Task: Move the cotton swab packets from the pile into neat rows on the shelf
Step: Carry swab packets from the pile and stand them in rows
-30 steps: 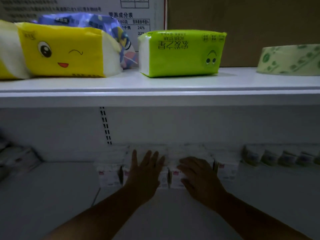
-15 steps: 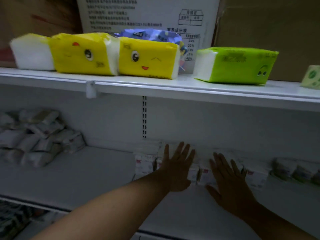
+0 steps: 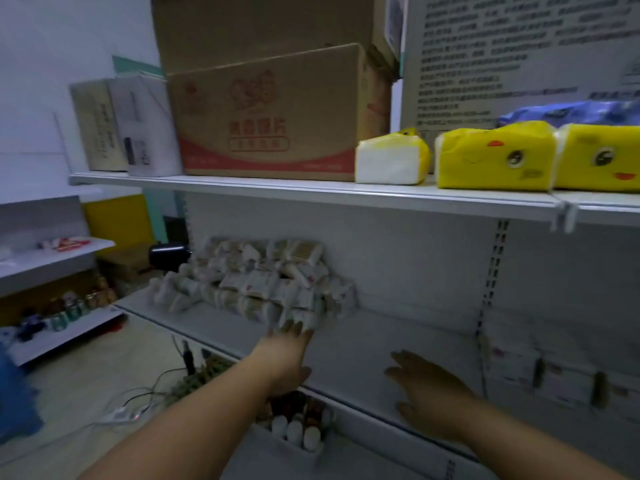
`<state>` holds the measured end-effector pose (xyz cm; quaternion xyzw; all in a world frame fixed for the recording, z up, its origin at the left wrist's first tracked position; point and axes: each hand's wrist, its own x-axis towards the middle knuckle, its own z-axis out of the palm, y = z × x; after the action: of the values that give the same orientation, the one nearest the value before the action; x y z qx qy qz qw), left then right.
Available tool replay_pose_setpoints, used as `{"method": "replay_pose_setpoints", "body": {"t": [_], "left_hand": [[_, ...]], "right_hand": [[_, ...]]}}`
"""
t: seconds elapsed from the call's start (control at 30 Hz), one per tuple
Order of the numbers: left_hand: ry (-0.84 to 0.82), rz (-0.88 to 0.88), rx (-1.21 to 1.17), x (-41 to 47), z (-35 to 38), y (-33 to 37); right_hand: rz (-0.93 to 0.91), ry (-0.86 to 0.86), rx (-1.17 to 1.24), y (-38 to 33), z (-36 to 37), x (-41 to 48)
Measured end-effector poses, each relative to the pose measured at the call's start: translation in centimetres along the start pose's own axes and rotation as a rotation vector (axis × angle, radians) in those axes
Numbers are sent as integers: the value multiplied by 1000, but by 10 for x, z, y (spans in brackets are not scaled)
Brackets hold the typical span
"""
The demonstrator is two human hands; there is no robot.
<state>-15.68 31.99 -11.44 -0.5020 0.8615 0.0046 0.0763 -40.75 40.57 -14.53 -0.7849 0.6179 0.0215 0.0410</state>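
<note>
The cotton swab packets (image 3: 256, 282) lie in a loose heap on the left part of the middle shelf (image 3: 381, 341), pushed against its white back panel. They are small, soft, clear plastic sleeves, whitish with pale tan bundles of sticks showing through and small red marks on the labels. They lie at all angles, some flat and some on edge.

The left hand (image 3: 287, 355) reaches to the near lower edge of the heap with its fingers (image 3: 294, 329) straight and together, gripping nothing. The motion blur hides whether the tips touch a packet. The right hand (image 3: 429, 393) hovers low over the bare shelf between the heap and the row, palm down, fingers spread and relaxed, empty.

To the right, past the slotted upright, a neat row of packets (image 3: 540, 375) stands side by side on the same shelf, their flat printed faces outward.

The shelf is smooth white painted metal. On the upper shelf (image 3: 311, 192) sit a brown cardboard box (image 3: 277, 116) with red print and glossy yellow tissue packs (image 3: 491, 154) with cartoon faces.
</note>
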Motion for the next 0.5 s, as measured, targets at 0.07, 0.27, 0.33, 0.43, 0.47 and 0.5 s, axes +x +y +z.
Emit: {"method": "replay_pose_setpoints", "body": {"t": [0.07,0.27,0.33,0.43,0.47,0.5], "left_hand": [[-32,-53,-11,-19,21,-41],[-7,-159,-79,-34,40,-137],[15,-175,-118,-26,41,-154],[40,-183,-165,-2,49,-169],[61,-191,-179,9,50,-173],[87,-203,-204,21,50,-176]], "right_hand": [[-47,-36,13,-35,3,29],[-150,-14,55,-97,-7,101],[-175,47,59,-103,-10,122],[-203,114,31,-101,-15,155],[-202,182,16,-97,-18,169],[-186,272,10,-91,-23,183]]}}
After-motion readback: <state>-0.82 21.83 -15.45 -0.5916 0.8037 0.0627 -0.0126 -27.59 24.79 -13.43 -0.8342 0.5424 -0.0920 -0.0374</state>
